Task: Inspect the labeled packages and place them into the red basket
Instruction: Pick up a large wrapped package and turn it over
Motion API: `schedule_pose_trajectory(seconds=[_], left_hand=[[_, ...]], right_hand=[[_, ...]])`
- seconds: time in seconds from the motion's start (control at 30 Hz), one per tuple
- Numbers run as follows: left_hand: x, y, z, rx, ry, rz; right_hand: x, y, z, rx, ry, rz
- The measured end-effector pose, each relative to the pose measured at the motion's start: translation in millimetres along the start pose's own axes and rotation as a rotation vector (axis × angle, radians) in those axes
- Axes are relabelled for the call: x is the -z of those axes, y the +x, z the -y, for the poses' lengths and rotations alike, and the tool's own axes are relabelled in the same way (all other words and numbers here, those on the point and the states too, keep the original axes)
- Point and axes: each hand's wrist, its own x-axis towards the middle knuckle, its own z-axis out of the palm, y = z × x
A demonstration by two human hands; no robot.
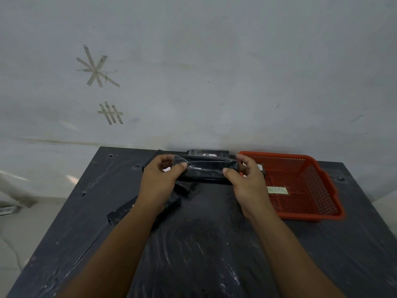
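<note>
Head view: the left hand (159,179) and the right hand (247,181) each pinch one end of a long black package (206,171), thumbs on the near side and fingers curled behind, holding it level above the far middle of the table (214,254). The red basket (305,186), at 3 o'clock from the package, sits just beside the right hand near the table's right edge. More black packages (129,208) lie at 7 o'clock. The held package is glossy, wrapped in crinkled film.

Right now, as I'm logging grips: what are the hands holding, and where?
Both hold one long black wrapped package by its ends: left hand at the left end, right hand at the right.
</note>
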Motion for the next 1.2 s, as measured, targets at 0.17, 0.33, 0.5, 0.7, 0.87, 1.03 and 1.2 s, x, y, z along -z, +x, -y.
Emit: schedule_pose_trajectory(seconds=[0.17, 0.33, 0.5, 0.7, 0.87, 1.03, 1.2], left_hand=[[0, 3, 6, -0.020, -0.026, -0.022], [3, 3, 6, -0.081, 0.008, -0.062], [3, 4, 10, -0.145, 0.015, -0.065], [6, 7, 11, -0.103, -0.057, -0.024], [6, 10, 11, -0.008, -0.065, -0.096], [12, 12, 14, 0.124, -0.093, -0.068], [11, 8, 14, 0.088, -0.041, -0.006]], right_hand=[[3, 0, 2, 0.018, 0.014, 0.012], [1, -1, 0, -0.058, -0.002, 0.041], [3, -5, 4, -0.122, 0.051, 0.108], [6, -7, 4, -0.086, 0.060, 0.155], [10, -5, 2, -0.038, -0.023, 0.240], [12, -7, 7, -0.029, -0.073, 0.259], [11, -5, 4, -0.036, -0.025, 0.265]])
